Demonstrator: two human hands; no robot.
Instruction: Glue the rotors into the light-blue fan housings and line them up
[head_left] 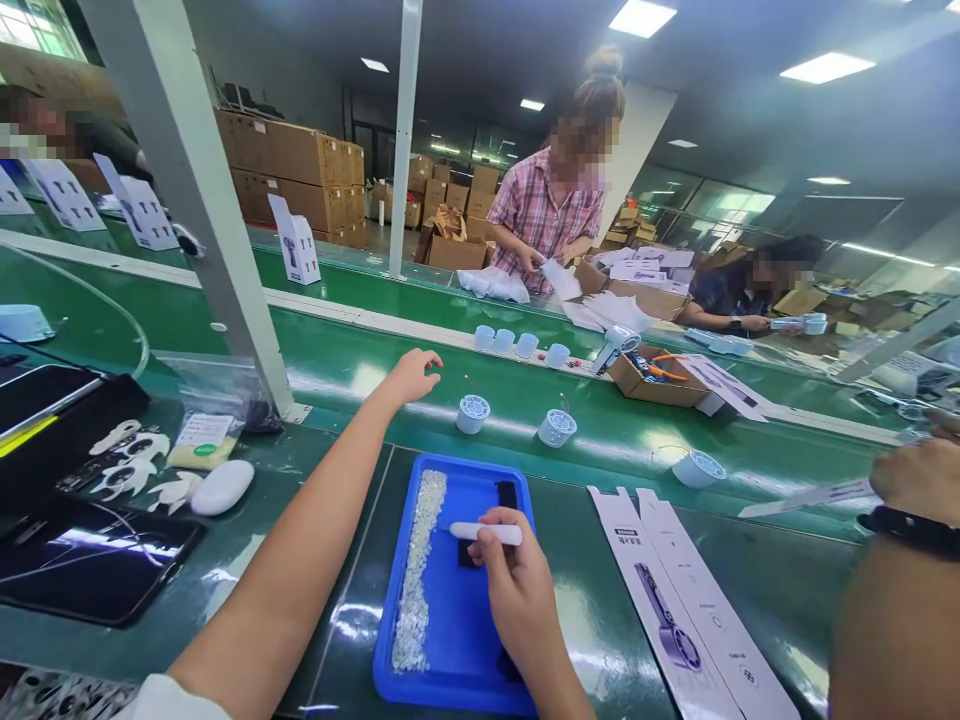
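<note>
My right hand [517, 570] grips a white pen-shaped tool [487, 533] with a thin tip, held over a blue tray [388, 640]. Small clear and whitish pieces [416, 590] lie in a long strip along the tray's left side. Black pieces [507, 494] are at its right, one partly behind my fingers. My left hand [415, 377] is stretched over the green conveyor belt [352, 375], fingers apart and holding nothing. Nearest to it stands a light-blue round part [472, 414] with a slotted top and thin wire; a similar part [557, 428] is to the right.
Another person's hand [919, 480] reaches in from the right near a third round part [699, 469]. A flat printed carton [682, 600] lies right of the tray. Left are a metal post [217, 220], a white mouse-shaped object [223, 487] and a dark tablet [90, 560]. Co-workers work opposite.
</note>
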